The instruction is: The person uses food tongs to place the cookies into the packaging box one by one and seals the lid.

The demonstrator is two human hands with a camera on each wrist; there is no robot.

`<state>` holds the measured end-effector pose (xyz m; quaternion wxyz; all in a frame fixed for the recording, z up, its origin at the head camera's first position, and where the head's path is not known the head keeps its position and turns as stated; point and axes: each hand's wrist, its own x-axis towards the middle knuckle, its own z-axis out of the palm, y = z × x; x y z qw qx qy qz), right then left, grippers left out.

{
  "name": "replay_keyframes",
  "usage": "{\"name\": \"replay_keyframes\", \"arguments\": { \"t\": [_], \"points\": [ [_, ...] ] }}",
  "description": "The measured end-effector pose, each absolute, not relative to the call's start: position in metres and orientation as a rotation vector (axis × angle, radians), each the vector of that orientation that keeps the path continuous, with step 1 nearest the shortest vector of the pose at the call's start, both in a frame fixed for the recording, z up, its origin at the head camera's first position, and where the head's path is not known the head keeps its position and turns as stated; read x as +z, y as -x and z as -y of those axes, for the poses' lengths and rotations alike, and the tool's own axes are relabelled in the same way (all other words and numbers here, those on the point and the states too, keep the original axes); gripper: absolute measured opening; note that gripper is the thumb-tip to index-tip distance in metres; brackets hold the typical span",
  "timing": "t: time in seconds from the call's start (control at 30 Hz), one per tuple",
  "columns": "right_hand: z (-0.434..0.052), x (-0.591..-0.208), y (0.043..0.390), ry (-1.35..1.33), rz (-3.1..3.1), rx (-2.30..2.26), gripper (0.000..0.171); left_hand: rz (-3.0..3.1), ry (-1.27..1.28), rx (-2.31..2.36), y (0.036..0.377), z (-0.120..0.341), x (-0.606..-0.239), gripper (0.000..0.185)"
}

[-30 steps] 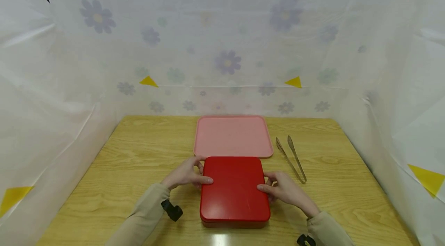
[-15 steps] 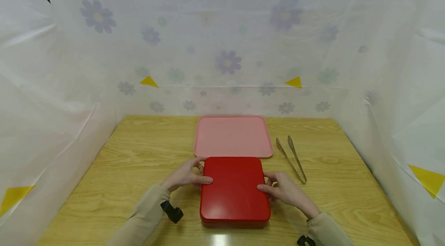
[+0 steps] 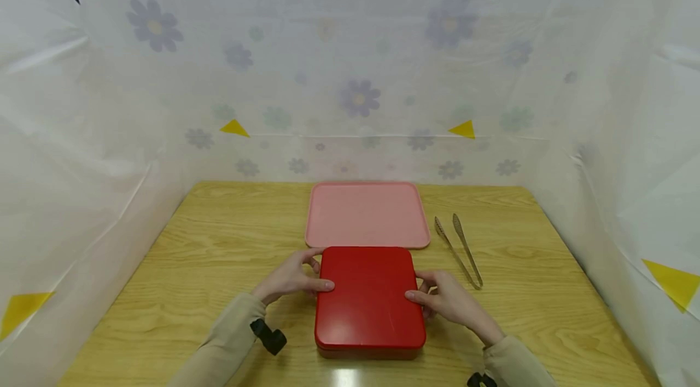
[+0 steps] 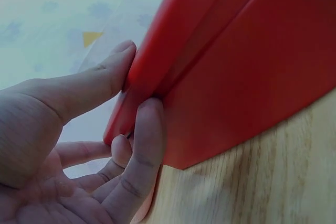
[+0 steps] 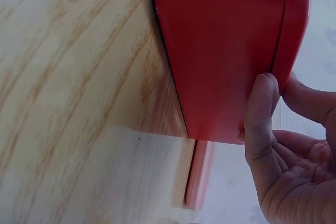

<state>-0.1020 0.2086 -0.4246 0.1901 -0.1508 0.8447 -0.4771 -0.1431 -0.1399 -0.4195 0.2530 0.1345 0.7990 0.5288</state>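
Observation:
A red lidded box (image 3: 370, 353) stands on the wooden table in front of the person. The left hand (image 3: 292, 276) pinches the left edge of its red lid (image 3: 369, 296), thumb on top and fingertips beneath the rim. In the left wrist view a darker band (image 4: 212, 35) shows between the lid's rim and the box wall. On the opposite side the right hand (image 3: 445, 299) grips the lid's right edge, thumb on top. The right wrist view shows fingertips (image 5: 262, 90) against the thin seam between lid and box. The lid hides the inside.
A pink tray (image 3: 366, 214) lies just behind the box. Metal tongs (image 3: 463, 256) rest to its right on the wooden table (image 3: 240, 217), spread apart with their tips toward the back. White sheeting with flower shapes (image 3: 358, 98) surrounds the table at the back and sides.

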Motion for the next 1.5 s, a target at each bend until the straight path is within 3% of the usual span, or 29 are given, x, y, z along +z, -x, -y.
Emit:
{"name": "replay_keyframes", "arguments": {
  "t": [0.93, 1.23, 1.5],
  "points": [
    [-0.21, -0.432, 0.098, 0.403, -2.325, -1.424, 0.08, -2.143, -0.285, 1.515, 0.139, 0.137, -0.427, 0.082],
    [-0.208, -0.431, 0.096, 0.476, -2.412, -1.341, 0.075, -2.379, -0.273, 1.334, 0.096, 0.134, -0.413, 0.082],
    [-0.217, -0.42, 0.087, 0.511, -2.183, -1.255, 0.108, -2.121, -0.383, 1.298, 0.073, 0.137, -0.404, 0.11]
  ]
}}
